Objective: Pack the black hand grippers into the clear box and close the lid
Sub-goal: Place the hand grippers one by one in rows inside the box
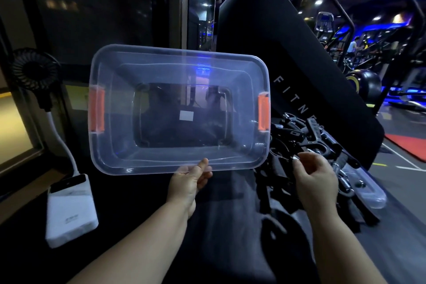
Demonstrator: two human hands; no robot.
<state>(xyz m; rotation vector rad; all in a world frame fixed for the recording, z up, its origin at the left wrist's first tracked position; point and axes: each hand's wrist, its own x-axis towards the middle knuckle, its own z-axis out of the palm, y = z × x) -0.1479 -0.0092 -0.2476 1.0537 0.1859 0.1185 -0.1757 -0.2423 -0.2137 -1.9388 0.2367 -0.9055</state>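
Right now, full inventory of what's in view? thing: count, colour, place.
box: one, clear with two orange latches, empty, held up centre, opening facing the camera
hand grippers: a pile, count unclear, black with metal springs, right of the box
lid: one, clear, lying flat on the right, partly under the pile
fan: one, black, on a white neck, far left
power bank: one, white, lower left, at the foot of the fan's neck
padded bench: one, black with pale lettering, behind the box
gym machines: several, dark, blue-lit background right
left hand: one, pinching the near rim of the box
right hand: one, fingers loosely curled at the pile, apparently touching one piece
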